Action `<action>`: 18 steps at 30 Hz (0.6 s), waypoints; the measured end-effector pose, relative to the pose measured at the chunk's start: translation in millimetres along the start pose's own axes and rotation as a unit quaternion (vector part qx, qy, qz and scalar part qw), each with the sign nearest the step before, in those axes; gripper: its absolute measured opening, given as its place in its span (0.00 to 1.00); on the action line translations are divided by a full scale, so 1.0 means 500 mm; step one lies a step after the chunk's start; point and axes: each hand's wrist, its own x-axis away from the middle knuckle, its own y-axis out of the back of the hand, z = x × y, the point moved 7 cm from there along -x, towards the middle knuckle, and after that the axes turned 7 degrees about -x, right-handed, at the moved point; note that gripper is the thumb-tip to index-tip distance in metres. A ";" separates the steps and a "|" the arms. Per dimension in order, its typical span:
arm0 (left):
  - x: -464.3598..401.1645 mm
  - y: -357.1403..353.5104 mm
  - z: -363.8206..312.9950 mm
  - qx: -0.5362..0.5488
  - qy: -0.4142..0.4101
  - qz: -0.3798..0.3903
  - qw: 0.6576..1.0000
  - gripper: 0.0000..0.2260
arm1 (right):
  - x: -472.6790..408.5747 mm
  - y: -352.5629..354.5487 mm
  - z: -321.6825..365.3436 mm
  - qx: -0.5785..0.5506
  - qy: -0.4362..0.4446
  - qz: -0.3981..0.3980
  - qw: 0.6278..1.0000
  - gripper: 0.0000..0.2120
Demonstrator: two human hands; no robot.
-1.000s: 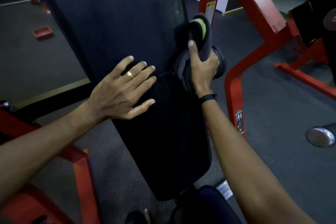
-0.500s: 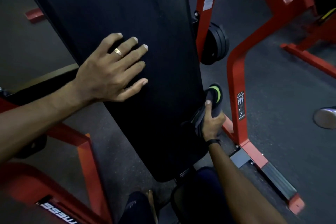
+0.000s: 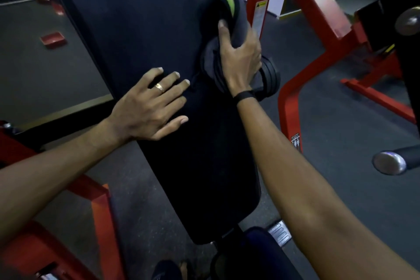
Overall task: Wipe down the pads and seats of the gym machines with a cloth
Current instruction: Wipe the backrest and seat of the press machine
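A long black back pad [image 3: 159, 29] of a red gym machine slopes through the middle of the view. My right hand [image 3: 241, 59] grips a dark grey cloth [image 3: 234, 18] with a yellow-green patch and holds it against the pad's right edge, high up. My left hand [image 3: 150, 107] lies flat on the pad's left side with its fingers spread, a ring on one finger. The cloth's lower folds hang beneath my right palm.
Red frame posts [image 3: 286, 107] stand right of the pad, with black weight plates [image 3: 270, 79] behind my right wrist. A chrome-capped bar end [image 3: 389, 162] juts in at the right. Another red frame [image 3: 97, 207] lies lower left. My foot [image 3: 181, 268] shows at the bottom on dark floor.
My right hand has carried the cloth up the pad's right edge from near its lower end to high up. My left hand has stayed flat on the pad.
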 end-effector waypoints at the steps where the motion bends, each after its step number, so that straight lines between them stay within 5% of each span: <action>1: 0.000 0.000 0.000 0.000 0.000 0.001 1.000 0.21 | 0.017 0.009 -0.014 0.005 0.008 -0.013 1.000 0.30; 14: -0.002 -0.001 -0.002 -0.008 -0.011 -0.016 1.000 0.21 | 0.317 0.181 -0.317 0.087 -0.070 -0.023 0.994 0.30; 18: -0.005 -0.001 -0.001 -0.006 -0.006 -0.019 1.000 0.21 | 0.400 0.232 -0.396 0.096 -0.134 -0.022 0.986 0.37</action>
